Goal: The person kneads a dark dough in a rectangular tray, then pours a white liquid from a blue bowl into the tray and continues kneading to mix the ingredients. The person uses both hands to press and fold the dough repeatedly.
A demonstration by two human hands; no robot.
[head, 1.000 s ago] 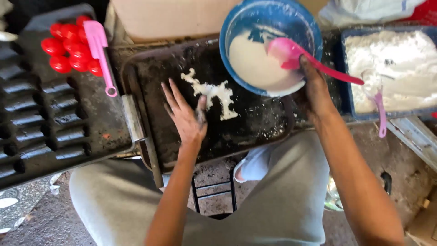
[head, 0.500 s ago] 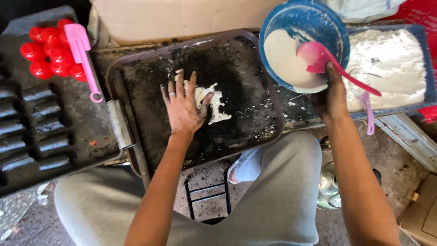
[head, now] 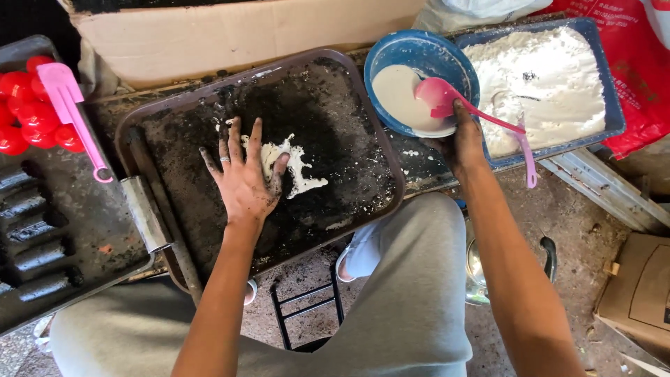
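Observation:
My left hand (head: 244,174) lies flat with fingers spread on a black, soot-covered tray (head: 209,91), its thumb touching a splash of white paste (head: 293,164). My right hand (head: 462,139) grips the rim of a tilted blue bowl (head: 412,52) with white paste inside, together with the handle of a pink ladle (head: 440,94) resting in it. The bowl hangs over the tray's right edge. Behind it sits a blue tray of white powder (head: 551,84).
At left, a second dark tray (head: 84,209) carries black cylinders (head: 31,230), red balls (head: 28,115) and a pink spatula (head: 70,112). A cardboard box (head: 230,28) lies behind. A small stool (head: 307,307), a metal pot (head: 478,272) and another box (head: 638,293) are below.
My left hand has spread flat beside the white paste on the black tray. My right hand still holds the bowl and ladle; the camera view has shifted.

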